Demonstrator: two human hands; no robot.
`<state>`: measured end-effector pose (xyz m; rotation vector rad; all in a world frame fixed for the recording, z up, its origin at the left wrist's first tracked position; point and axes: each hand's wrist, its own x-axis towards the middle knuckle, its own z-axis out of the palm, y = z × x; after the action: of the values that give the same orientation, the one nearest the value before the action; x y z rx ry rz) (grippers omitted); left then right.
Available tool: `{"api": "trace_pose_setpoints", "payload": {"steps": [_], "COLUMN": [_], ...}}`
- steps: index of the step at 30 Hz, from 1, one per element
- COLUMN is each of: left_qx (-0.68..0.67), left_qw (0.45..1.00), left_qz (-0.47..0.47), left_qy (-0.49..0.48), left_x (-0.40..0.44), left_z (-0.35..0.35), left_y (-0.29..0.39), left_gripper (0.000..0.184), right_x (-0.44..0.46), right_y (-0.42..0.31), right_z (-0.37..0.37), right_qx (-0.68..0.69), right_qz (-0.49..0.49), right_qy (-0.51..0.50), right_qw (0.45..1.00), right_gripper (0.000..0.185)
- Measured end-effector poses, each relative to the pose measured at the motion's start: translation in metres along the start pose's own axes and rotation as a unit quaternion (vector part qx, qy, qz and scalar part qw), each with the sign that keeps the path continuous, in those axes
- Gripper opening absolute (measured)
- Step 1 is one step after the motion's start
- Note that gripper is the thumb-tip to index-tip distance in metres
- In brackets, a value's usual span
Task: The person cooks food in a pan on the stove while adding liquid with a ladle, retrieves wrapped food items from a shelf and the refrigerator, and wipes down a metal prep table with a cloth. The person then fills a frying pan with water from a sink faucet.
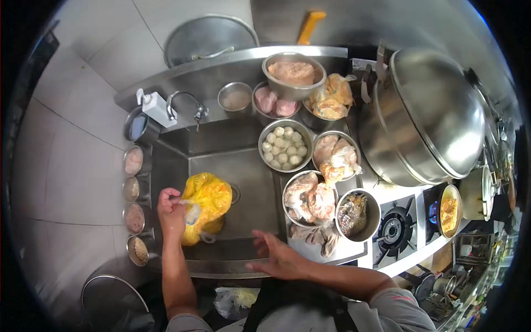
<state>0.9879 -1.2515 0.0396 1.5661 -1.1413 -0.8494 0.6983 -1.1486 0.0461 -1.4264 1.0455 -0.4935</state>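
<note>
In the sink (254, 193) hangs or rests a bulging yellow plastic bag (207, 196); whether it touches the bottom I cannot tell. My left hand (171, 214) is closed on the bag's gathered, whitish translucent end at its left side. What the bag contains is hidden. Over the sink's front right edge is my right hand (276, 258), fingers apart and holding nothing. Close to it on the right lie crumpled dark cloth-like pieces (319, 237), beside a bowl of raw meat (310, 196).
Right of the basin stand a bowl of white balls (285, 145), a pot with dark contents (357, 216) and more meat bowls. Small metal cups (134, 218) line the left edge. A faucet (188, 105) is behind. A lit burner heats a pan (449, 211) at far right.
</note>
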Motion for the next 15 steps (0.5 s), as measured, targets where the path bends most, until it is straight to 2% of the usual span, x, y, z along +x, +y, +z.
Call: {"api": "trace_pose_setpoints", "payload": {"steps": [1, 3, 4, 6, 7, 8, 11, 12, 14, 15], "left_qx": [-0.058, -0.160, -0.162, -0.164, -0.095, -0.025, -0.128, -0.129, -0.141, -0.081], "left_qw": [0.998, 0.985, 0.984, 0.974, 0.973, 0.963, 0.934, 0.933, 0.922, 0.918], "left_qz": [0.003, 0.033, 0.040, 0.079, 0.141, 0.200, 0.130, 0.130, 0.194, 0.311], "left_qy": [-0.007, -0.057, -0.060, -0.135, -0.157, -0.177, -0.309, -0.310, -0.306, -0.233], "left_x": [-0.009, -0.022, -0.028, -0.038, -0.037, -0.037, -0.048, -0.050, -0.053, -0.037], "left_z": [0.000, 0.000, 0.005, 0.020, 0.031, 0.044, 0.071, 0.077, 0.089, 0.093], "left_y": [0.035, 0.088, 0.109, 0.143, 0.148, 0.158, 0.188, 0.188, 0.183, 0.163], "left_gripper": [0.032, 0.032, 0.032, 0.031, 0.030, 0.030, 0.035, 0.035, 0.037, 0.039], "right_x": [0.013, 0.040, 0.049, 0.060, 0.060, 0.063, 0.054, 0.046, 0.045, 0.042], "right_y": [-0.008, -0.018, -0.027, -0.045, -0.058, -0.062, -0.056, -0.056, -0.042, -0.038], "right_z": [0.004, 0.006, 0.011, 0.018, 0.013, 0.020, -0.014, -0.028, -0.058, -0.074], "right_qx": [0.031, 0.157, 0.155, 0.380, 0.468, 0.579, 0.619, 0.627, 0.579, 0.564], "right_qz": [0.053, 0.077, 0.071, 0.006, -0.057, -0.080, -0.067, -0.099, -0.068, -0.071], "right_qy": [0.023, 0.024, 0.029, 0.062, 0.008, 0.087, 0.107, 0.108, 0.144, 0.142], "right_qw": [0.998, 0.984, 0.985, 0.923, 0.882, 0.806, 0.775, 0.765, 0.800, 0.810], "right_gripper": [0.087, 0.102, 0.102, 0.089, 0.071, 0.057, 0.049, 0.048, 0.049, 0.049]}}
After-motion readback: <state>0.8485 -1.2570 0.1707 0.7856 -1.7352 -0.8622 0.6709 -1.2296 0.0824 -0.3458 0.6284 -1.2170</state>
